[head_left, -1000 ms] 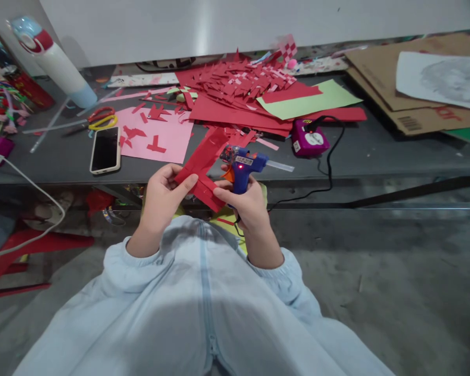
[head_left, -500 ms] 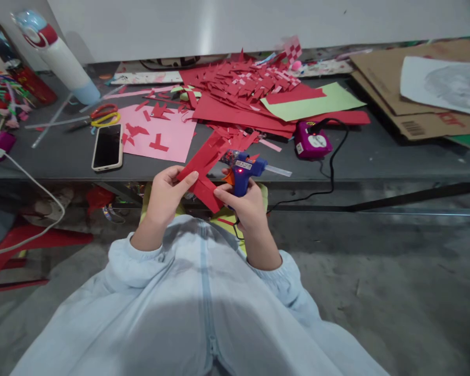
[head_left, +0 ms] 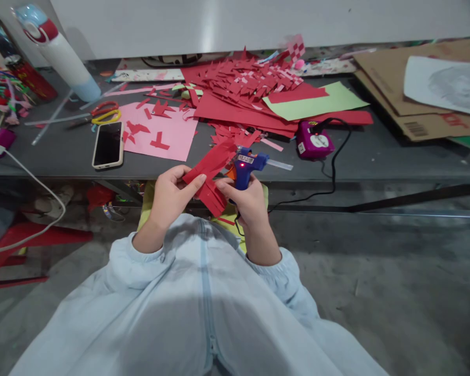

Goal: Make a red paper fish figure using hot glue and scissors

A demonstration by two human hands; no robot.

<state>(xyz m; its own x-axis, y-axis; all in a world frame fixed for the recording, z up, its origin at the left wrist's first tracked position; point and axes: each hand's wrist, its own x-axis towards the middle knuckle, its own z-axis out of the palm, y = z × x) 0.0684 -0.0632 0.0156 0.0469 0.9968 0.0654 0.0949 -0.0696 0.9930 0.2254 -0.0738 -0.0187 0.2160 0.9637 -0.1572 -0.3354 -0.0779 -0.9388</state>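
My left hand (head_left: 174,193) pinches a folded red paper piece (head_left: 211,169) with strips joined at an angle, thumb on top. A blue glue gun (head_left: 245,167) with a lit red light and a clear glue stick at its back is gripped in my right hand (head_left: 246,201). The thumb of that hand meets the right side of the red paper. The gun's nozzle is hidden behind the paper's upper end. Beyond both hands, a pink sheet (head_left: 160,130) with red scraps lies on the dark table (head_left: 203,146).
Behind is a heap of red paper pieces (head_left: 243,78) beside a light green sheet (head_left: 317,102). A purple box (head_left: 315,142) has the black cord. Left are a phone (head_left: 108,145), scissors (head_left: 105,112) and a white bottle (head_left: 68,65); right, cardboard (head_left: 391,99).
The red paper has shifted slightly right and turned, so its upper end now covers the glue gun's front. My left hand has moved a little right with it.
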